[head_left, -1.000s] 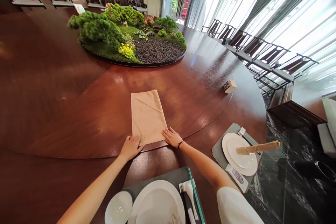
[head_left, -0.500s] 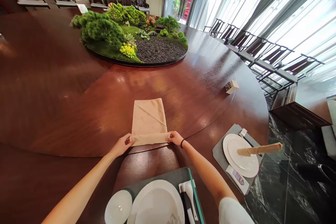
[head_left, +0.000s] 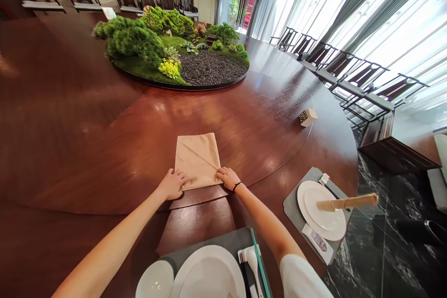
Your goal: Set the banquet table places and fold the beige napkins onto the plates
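The left hand (head_left: 173,183) rests on the near left corner of a beige cloth napkin (head_left: 197,156), a creased, folded rectangle lying between both hands on the glossy, reddish-brown wooden worktop (head_left: 146,144). The right hand (head_left: 228,178) touches the near right corner (whether either is clamped on fabric cannot be told). Farther right of that hand, a tan roll (head_left: 349,202) tops smooth, round white plates (head_left: 335,226).

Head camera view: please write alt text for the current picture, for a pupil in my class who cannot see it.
A person's left hand and right hand touch the near end of a folded beige cloth on a polished wooden table. A miniature garden stands beyond it; a white plate and bowl sit nearer the viewer.
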### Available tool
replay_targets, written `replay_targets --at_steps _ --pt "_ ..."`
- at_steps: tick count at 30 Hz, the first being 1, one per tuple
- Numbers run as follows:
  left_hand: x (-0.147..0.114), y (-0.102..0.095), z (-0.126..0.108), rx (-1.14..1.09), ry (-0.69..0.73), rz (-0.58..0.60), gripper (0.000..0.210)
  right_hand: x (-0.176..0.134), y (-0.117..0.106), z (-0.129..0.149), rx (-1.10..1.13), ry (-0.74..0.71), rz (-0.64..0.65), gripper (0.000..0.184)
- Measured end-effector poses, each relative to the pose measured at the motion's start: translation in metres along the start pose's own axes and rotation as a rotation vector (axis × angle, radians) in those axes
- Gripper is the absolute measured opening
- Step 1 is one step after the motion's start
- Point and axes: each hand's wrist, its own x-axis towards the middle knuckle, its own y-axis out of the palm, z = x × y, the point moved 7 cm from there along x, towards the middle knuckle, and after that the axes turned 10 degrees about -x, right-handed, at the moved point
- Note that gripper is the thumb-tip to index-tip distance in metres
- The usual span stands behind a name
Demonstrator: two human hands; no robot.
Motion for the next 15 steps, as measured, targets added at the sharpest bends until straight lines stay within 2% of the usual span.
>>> replay_targets --at_steps 2,7,9,12,15 --pt "0.007 0.004 -0.013 0.014 0.016 -0.025 0.032 -0.003 0.000 -0.005 0.067 0.075 -0.026 0.034" --pt "0.023 0.033 -0.038 -0.041 0.022 0.036 0.036 -0.007 0.013 -0.026 0.451 0.344 -0.101 0.028" --pt "0.024 0.044 -0.040 -0.050 0.011 0.044 0.038 -0.010 0.028 -0.033 0.682 0.467 -0.053 0.032" --pt "0.023 0.052 -0.038 -0.048 -0.011 0.042 0.044 -0.017 0.049 -0.034 0.949 0.559 0.116 0.033" --pt "0.024 0.056 -0.034 -0.061 -0.054 0.067 0.047 -0.024 0.040 -0.038 0.953 0.546 0.160 0.031"
